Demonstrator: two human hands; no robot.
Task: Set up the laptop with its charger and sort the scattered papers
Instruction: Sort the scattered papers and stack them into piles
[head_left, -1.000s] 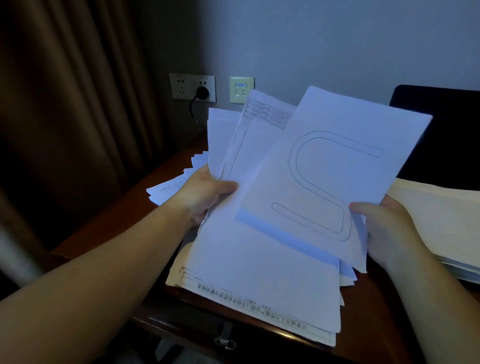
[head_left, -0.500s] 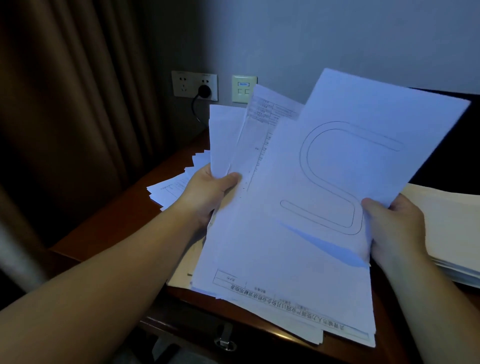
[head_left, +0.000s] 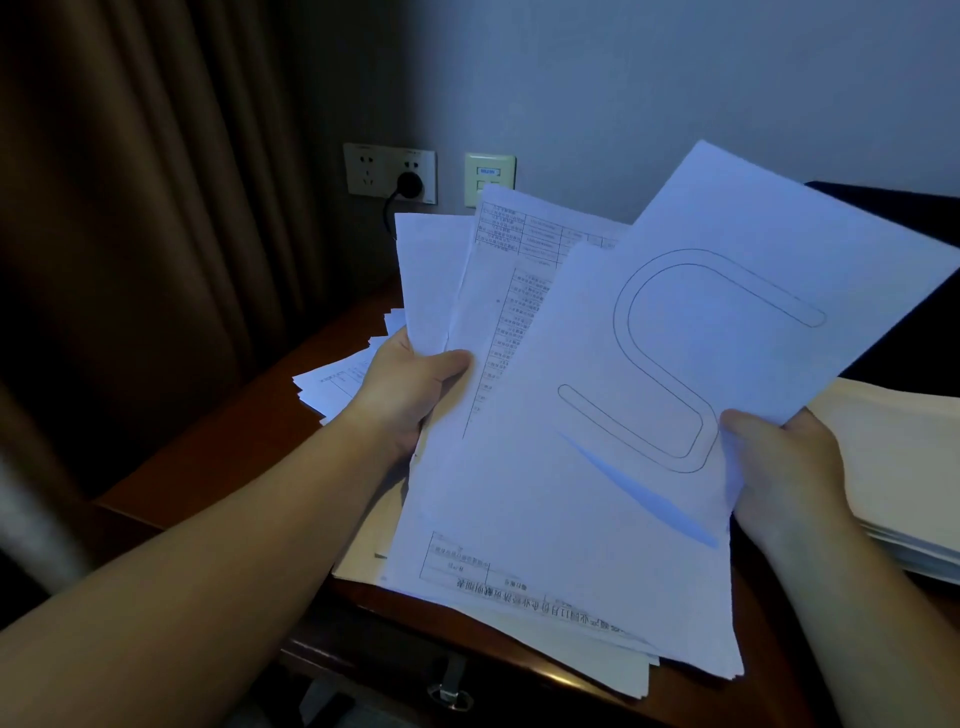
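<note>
a: how should the sorting go from here?

b: the left hand (head_left: 410, 387), centre left of the frame, has its thumb clamped over the fanned papers (head_left: 524, 467); the right hand (head_left: 784, 467), lower right, pinches the top sheet (head_left: 727, 332), the one with the big s outline. i'd keep the left grip firm, slide that sheet clear, and let the bottom edges rest on the desk (head_left: 228, 457) so the fan squares up rather than spills.

a: and the counts?

b: two hands. at least four sheets show in the fan, though the exact number can't be told. one loose pile (head_left: 337, 382) lies on the desk behind the left hand, one thick cream stack (head_left: 893, 467) at the right edge. on the wall, upper centre: one double socket (head_left: 389, 174) with one plug (head_left: 409, 184) in it, and one small switch plate (head_left: 490, 176).

a: the laptop?

b: probably the dark shape (head_left: 883, 202) at upper right.
</note>
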